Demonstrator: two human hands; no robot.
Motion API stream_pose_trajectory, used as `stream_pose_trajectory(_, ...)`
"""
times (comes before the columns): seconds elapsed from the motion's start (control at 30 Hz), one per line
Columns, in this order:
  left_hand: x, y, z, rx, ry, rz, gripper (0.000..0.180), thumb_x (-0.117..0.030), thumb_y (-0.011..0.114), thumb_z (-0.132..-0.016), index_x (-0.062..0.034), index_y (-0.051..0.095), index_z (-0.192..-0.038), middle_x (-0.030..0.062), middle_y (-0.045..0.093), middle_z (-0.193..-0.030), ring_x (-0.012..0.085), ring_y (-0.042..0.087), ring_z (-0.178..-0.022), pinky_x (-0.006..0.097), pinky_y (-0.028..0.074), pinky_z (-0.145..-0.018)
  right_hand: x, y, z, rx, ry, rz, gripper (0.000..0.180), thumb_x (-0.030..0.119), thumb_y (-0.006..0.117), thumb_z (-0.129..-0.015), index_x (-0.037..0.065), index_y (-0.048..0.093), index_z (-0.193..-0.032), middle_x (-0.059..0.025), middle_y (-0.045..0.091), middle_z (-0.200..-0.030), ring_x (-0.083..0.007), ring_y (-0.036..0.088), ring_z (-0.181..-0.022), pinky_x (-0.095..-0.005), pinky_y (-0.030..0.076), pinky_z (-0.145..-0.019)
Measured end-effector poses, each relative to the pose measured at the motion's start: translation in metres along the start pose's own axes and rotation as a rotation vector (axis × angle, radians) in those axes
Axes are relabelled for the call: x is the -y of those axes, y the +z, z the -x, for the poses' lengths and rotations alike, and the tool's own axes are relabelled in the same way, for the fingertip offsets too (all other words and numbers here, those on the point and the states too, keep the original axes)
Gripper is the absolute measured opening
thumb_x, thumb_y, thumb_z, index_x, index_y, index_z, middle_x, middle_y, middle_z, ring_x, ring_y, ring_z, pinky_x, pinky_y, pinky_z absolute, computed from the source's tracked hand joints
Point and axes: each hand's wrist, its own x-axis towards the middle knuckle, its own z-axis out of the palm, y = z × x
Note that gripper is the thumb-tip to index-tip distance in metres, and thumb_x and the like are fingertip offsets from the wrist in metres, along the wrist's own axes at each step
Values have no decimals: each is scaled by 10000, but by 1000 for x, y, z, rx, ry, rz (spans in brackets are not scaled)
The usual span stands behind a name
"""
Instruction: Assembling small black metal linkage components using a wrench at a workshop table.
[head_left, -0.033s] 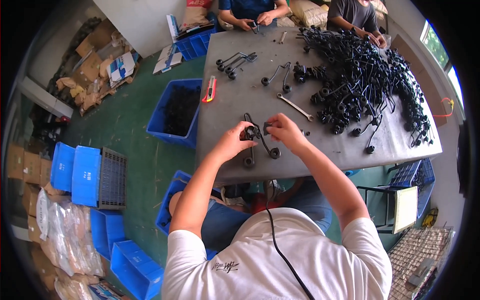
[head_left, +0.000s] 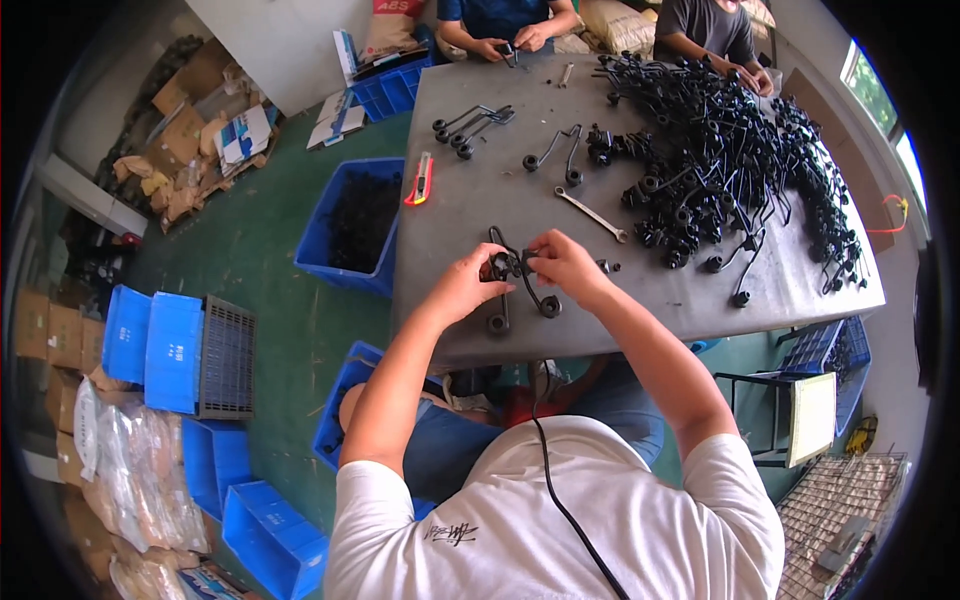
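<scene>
My left hand [head_left: 470,282] is closed around a small black fitting [head_left: 501,265] on a bent black rod [head_left: 531,290] with ring-shaped ends. The rod lies at the near edge of the grey table [head_left: 450,225], its two ring ends toward me. From the right, my right hand [head_left: 568,268] pinches a small dark block [head_left: 530,262] against or close beside that fitting; fingers partly hide whether they touch. Beyond my hands lies a combination wrench [head_left: 592,215]. A few small dark pieces [head_left: 608,267] rest by my right hand.
A big heap of black rods [head_left: 720,150] covers the table's right side. Several loose rods [head_left: 475,130] and a red utility knife [head_left: 420,180] lie toward the left. Blue bins [head_left: 318,240] stand on the floor at left. Across the table, two people [head_left: 505,25] handle parts.
My right hand has moved slightly left, bringing the dark block up to the fitting in my left hand. My left hand stays in place.
</scene>
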Motion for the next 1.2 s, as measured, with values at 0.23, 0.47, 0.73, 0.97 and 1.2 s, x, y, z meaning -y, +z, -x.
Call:
stream_pose_trajectory(0.23, -9, 2, 3, -47, 0, -31, 539, -153, 831, -792, -104, 535, -1240, 64, 675, -909, 157, 634, -802, 319, 522, -756, 8, 4, -17, -5, 28, 240, 216, 88, 673, -864, 8, 620, -1058, -41, 621, -806, -128, 597, -655, -281, 490, -573)
stream_pose_trajectory(0.47, -19, 2, 5, -92, 50, -153, 544, -155, 829, -779, -105, 543, -1240, 105, 692, -990, 217, 680, -866, 338, 541, -774, 20, 5, -25, 52, 59, 448, 232, 108, 671, -802, 7, 630, -1006, -124, 674, -814, -219, 651, -595, -344, 529, -565)
stream_pose_trajectory(0.73, -23, 1, 2, -92, 23, -331, 568, -228, 823, -773, -91, 543, -1248, 165, 693, -1077, 355, 669, -1008, 425, 531, -835, 32, 5, -22, 62, 20, 430, 238, 165, 695, -823, 5, 624, -985, -134, 681, -827, -222, 667, -660, -363, 531, -618)
stream_pose_trajectory(0.97, -35, -3, 1, -47, -37, -373, 555, -231, 810, -780, -70, 548, -1243, 192, 689, -1075, 377, 654, -1043, 453, 526, -852, 40, 7, -24, 177, -42, 518, 278, 243, 743, -854, 18, 611, -949, -118, 661, -784, -209, 649, -659, -350, 515, -623)
stream_pose_trajectory(1.2, -37, 12, 0, -97, -61, -526, 553, -199, 794, -789, -80, 546, -1269, 216, 665, -1067, 409, 642, -1036, 476, 522, -870, 31, 12, -35, 216, -43, 584, 264, 213, 738, -860, 13, 595, -958, -101, 647, -774, -181, 631, -676, -335, 508, -615)
